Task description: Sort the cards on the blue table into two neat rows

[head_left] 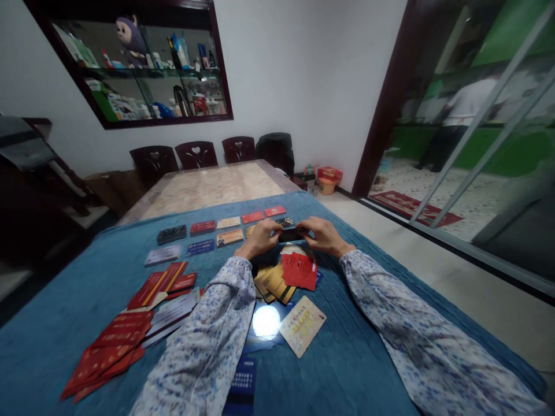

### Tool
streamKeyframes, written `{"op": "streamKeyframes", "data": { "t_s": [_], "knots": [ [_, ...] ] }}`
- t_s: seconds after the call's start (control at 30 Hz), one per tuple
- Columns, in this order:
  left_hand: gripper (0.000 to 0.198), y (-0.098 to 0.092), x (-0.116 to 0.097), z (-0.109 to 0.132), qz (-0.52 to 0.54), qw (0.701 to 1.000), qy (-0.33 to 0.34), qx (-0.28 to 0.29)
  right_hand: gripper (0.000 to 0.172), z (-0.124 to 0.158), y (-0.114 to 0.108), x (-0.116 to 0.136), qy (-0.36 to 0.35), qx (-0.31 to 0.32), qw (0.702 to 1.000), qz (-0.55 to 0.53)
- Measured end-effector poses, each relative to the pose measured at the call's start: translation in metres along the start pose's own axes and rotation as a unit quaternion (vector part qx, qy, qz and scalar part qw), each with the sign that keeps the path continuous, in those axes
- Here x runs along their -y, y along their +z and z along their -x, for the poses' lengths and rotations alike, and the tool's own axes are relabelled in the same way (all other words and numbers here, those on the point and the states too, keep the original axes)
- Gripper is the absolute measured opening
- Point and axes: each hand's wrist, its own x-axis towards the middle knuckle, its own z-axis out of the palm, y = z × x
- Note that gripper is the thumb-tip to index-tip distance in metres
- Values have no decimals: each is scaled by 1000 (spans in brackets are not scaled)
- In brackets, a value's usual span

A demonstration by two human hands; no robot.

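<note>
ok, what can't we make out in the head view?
All head view:
Dark piece between left hand and right hand: fingers cover its ends; too dim to tell one card or several.
Yellow card: mostly behind the left hand.
Blue card: glare washes out its print.
Navy cards: left sleeve and bottom edge cut them off.
Person beyond the glass door: blurred.

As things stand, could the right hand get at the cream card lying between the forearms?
Probably yes, once freed: the right hand grips what looks like a black card stack together with the left hand, but nothing covers the cream card.
</note>
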Motion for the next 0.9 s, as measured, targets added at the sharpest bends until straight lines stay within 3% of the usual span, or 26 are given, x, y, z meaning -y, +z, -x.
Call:
{"op": "streamKeyframes", "data": {
  "t_s": [0.2, 0.43, 0.63, 0.9],
  "knots": [
    [23, 3, 2, 3, -9, 1000, -14, 11, 34, 4, 5, 3, 11, 1, 1000, -11],
    [31, 7, 0, 6, 6, 1000, -26, -2, 27, 8, 7, 4, 3, -2, 1000, -12],
    [24, 13, 5, 7, -1, 1000, -23, -5, 41, 11, 10, 2, 5, 13, 1000, 4],
    [46, 9, -8, 12, -72, 996, -16, 53, 55, 13, 10, 3, 13, 41, 998, 49]
  ]
}}
